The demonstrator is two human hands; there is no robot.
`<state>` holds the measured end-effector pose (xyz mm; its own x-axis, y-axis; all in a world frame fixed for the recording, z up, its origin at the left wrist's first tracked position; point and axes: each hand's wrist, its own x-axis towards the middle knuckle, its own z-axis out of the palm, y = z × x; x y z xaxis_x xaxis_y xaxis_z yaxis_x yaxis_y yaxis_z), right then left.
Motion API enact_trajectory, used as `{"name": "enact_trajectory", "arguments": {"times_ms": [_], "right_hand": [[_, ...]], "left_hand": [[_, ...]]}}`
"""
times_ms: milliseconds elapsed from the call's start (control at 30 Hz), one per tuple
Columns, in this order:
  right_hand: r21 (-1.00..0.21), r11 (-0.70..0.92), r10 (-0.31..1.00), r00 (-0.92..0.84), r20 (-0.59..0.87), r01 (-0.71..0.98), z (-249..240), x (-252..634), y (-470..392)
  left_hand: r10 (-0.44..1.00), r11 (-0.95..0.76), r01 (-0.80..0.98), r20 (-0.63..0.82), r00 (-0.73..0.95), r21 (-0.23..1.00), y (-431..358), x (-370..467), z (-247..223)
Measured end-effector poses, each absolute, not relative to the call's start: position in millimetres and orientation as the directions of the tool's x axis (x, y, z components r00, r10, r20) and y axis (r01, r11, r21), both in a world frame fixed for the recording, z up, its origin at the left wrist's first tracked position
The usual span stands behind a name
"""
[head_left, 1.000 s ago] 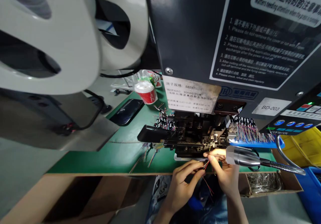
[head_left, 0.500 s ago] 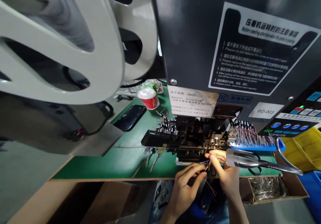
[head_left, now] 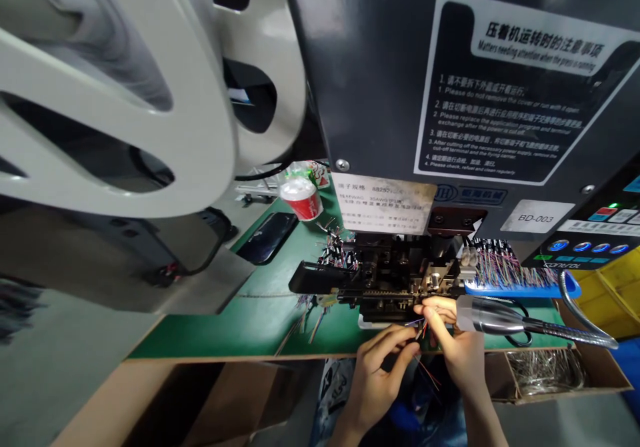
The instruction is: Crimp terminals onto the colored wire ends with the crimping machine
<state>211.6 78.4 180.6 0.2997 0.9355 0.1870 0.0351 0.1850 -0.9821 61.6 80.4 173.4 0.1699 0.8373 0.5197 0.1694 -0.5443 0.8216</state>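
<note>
Thin coloured wires, some orange and red, run between my two hands at the front of the crimping machine. My left hand pinches them between thumb and fingers, just below the machine's tooling. Close beside it on the right, my right hand also has its fingertips closed on the wires, right at the tooling's front edge. The wire ends are too small to make out and are partly covered by my fingers.
A flexible lamp reaches over my right hand. Behind lies a blue tray of wire bundles. On the green table are a phone, a red cup and more wires. An open carton stands at right.
The view has shifted slightly, so the machine and table sit a little further right. Both hands keep their pinch on the wires, with hardly any movement relative to the machine.
</note>
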Motion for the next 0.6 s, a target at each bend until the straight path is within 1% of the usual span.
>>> {"name": "enact_trajectory", "arguments": {"times_ms": [133,233,367,467,533,600], "right_hand": [[-0.981,0.187,0.938,0.287,0.193,0.048,178,213,79],[-0.974,0.216,0.926,0.302,0.225,0.062,179,214,76],[-0.941,0.318,0.903,0.266,0.338,0.117,184,219,63],[-0.898,0.406,0.877,0.205,0.435,0.168,184,226,46],[-0.885,0.439,0.862,0.205,0.463,0.153,179,230,35],[-0.889,0.455,0.857,0.246,0.452,0.051,171,232,25]], "left_hand": [[0.844,-0.534,0.158,0.51,0.168,0.831,80,63,173],[0.83,-0.556,0.172,0.532,0.169,0.813,79,63,175],[0.811,-0.584,0.19,0.554,0.188,0.789,72,62,182],[0.804,-0.58,0.139,0.535,0.26,0.803,65,60,187],[0.805,-0.558,0.102,0.508,0.307,0.823,60,59,189],[0.825,-0.51,0.076,0.461,0.327,0.857,54,59,188]]}}
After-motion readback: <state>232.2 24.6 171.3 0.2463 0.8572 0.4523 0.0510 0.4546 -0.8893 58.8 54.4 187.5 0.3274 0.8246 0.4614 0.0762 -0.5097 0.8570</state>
